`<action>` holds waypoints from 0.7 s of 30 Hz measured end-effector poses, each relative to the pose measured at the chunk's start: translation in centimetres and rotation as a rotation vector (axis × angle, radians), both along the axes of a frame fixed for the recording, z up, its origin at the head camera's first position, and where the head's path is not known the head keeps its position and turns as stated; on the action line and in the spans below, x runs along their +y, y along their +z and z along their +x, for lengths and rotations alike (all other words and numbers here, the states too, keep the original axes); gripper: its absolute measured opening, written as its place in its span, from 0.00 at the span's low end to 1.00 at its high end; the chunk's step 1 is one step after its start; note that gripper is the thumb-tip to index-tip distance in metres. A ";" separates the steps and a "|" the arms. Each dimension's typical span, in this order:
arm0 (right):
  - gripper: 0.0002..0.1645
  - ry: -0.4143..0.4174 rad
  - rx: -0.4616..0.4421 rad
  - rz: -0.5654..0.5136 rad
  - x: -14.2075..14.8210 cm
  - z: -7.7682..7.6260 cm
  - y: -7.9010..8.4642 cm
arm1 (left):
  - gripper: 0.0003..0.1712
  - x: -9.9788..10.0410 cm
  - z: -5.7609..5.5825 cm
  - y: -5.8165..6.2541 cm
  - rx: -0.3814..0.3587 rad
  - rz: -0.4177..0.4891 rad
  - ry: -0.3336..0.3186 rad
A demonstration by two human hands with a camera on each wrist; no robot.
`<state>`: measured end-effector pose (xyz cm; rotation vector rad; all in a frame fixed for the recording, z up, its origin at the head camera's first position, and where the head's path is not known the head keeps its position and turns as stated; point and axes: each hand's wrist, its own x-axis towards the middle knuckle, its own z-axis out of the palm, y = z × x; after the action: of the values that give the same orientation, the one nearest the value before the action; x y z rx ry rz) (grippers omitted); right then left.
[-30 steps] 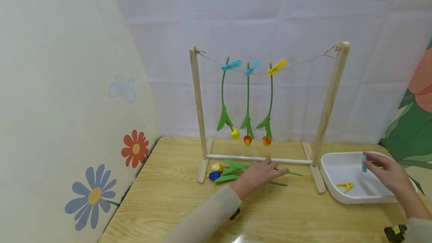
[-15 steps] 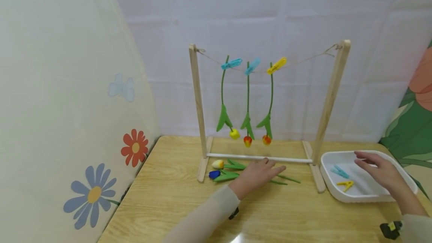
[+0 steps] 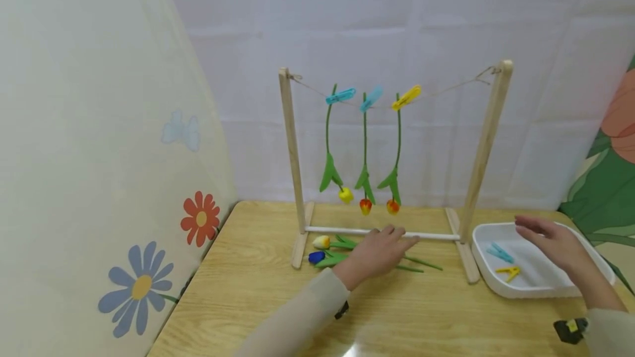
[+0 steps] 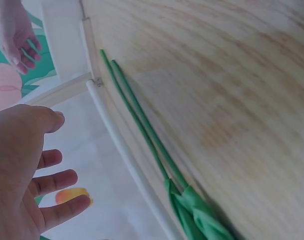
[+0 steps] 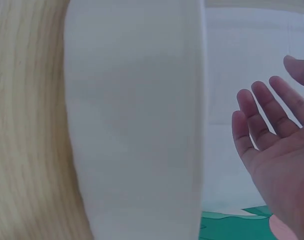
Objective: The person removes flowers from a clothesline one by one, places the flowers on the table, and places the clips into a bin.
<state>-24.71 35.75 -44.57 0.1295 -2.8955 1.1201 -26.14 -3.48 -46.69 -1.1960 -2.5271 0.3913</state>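
Observation:
My left hand (image 3: 378, 252) hovers over two artificial tulips lying on the table, a white-and-yellow tulip (image 3: 321, 242) and a blue tulip (image 3: 316, 258). In the left wrist view its fingers are spread and hold nothing, and the green stems (image 4: 142, 122) lie apart from it. My right hand (image 3: 555, 242) is above the white basin (image 3: 541, 292), its fingers loosely extended and holding nothing. Inside the basin lie a blue clothespin (image 3: 500, 253) and a yellow clothespin (image 3: 509, 274). The basin's outer wall (image 5: 137, 120) fills much of the right wrist view.
A wooden frame with posts (image 3: 483, 153) and a white bottom bar (image 3: 342, 231) stands on the table (image 3: 258, 291). From its string, clothespins (image 3: 407, 98) hold a yellow tulip (image 3: 345, 195) and two red-orange tulips (image 3: 365, 206) upside down. A white cloth (image 3: 397, 4) hangs behind.
The right hand has let go of the blue clothespin, which now lies in the basin, and has moved slightly left. The left hand has stayed over the tulips; the white-and-yellow one shifted slightly.

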 end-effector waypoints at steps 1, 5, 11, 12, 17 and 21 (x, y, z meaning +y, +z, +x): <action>0.39 0.009 0.000 -0.007 -0.2 -0.1 0.2 | 0.30 -0.1 0.0 0.2 0.001 0.001 0.000; 0.39 0.019 0.014 -0.038 -0.5 -0.3 0.6 | 0.33 -0.3 -0.1 1.0 0.011 -0.006 0.019; 0.34 0.053 0.101 -0.136 -1.1 -0.4 1.4 | 0.32 -0.8 0.2 1.8 0.057 -0.010 0.041; 0.34 0.059 0.101 -0.148 -1.2 -0.4 1.6 | 0.32 -0.9 0.3 2.0 0.063 -0.003 0.042; 0.37 0.031 0.079 -0.164 -1.9 -0.3 3.0 | 0.31 -1.3 0.4 2.7 0.070 0.064 0.032; 0.35 0.037 0.109 -0.199 -2.5 -0.1 4.2 | 0.31 -1.6 0.3 3.2 0.090 0.098 0.016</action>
<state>-24.80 33.23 -40.41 0.2308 -2.6793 1.3541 -25.79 -5.06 -43.46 -1.0976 -2.4503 0.3143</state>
